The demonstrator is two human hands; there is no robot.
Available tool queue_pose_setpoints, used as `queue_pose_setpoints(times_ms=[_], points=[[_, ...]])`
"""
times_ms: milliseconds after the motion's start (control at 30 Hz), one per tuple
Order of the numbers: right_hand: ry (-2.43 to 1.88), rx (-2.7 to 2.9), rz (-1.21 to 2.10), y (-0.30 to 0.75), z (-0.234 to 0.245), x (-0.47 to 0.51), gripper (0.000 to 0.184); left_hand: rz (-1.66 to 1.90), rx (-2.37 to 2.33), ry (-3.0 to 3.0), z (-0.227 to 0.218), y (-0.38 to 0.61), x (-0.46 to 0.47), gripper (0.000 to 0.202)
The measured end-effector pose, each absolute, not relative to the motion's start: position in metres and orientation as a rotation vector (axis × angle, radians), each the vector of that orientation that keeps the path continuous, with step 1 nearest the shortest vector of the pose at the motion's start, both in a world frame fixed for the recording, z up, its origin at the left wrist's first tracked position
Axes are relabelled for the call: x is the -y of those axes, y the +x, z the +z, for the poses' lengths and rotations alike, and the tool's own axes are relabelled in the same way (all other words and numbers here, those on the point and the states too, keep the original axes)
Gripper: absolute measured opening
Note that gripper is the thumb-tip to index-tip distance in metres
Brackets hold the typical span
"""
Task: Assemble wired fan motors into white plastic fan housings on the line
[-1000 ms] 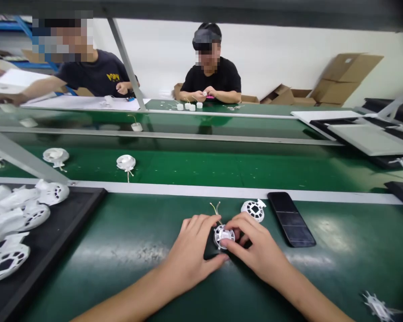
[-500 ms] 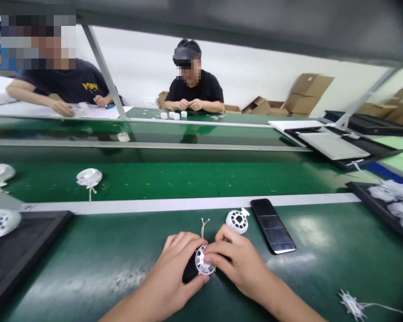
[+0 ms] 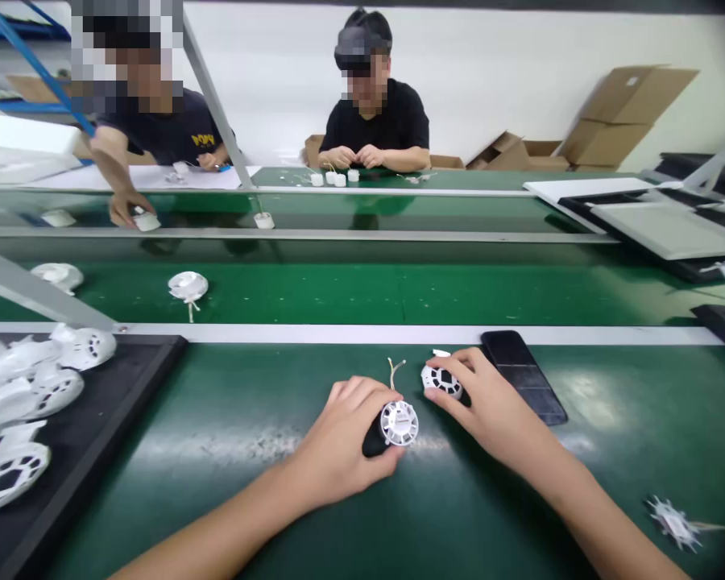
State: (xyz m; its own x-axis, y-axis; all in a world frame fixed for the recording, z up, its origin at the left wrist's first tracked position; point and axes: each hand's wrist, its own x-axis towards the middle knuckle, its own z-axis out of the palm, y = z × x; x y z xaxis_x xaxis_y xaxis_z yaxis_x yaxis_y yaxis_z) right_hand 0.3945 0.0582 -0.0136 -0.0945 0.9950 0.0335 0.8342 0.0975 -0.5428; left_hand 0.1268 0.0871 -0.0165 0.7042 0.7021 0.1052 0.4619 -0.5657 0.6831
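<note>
1. The left hand (image 3: 344, 439) is curled around a round white slotted plastic disc (image 3: 399, 423) mounted on a short black body. It grips the piece from the left, low on the green bench mat (image 3: 229, 483).
2. Thin yellowish wires (image 3: 395, 370) rise from behind the disc.
3. The right hand (image 3: 489, 403) grasps a white perforated plastic cover (image 3: 441, 380), fingertips over its top and thumb below. The cover sits on the mat just right of the disc and apart from it.
4. A flat black phone (image 3: 523, 376) lies just beside the right hand, partly under its knuckles.
5. A black tray (image 3: 126, 403) at far left holds white plastic housings (image 3: 30, 387).
6. A white spiked plastic part (image 3: 670, 522) lies at lower right, well apart.
</note>
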Motion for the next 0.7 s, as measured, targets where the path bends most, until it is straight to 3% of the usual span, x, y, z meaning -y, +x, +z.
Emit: queue_pose_setpoints(times_ms=[100,233,700], points=[[-1.653,1.806,0.720,0.389,-0.004,-0.054,0.039,0.508,-0.941,2.234,-0.020,0.126,-0.085,0.077],[-1.411,1.730,0.827,0.366,0.005,-0.041,0.058,0.516,-0.962,2.216,-0.024,0.127,-0.081,0.104],[-1.496,2.070,0.609,0.336,-0.009,-0.037,0.055,0.558,-1.022,2.273,-0.032,0.132,-0.072,0.109]])
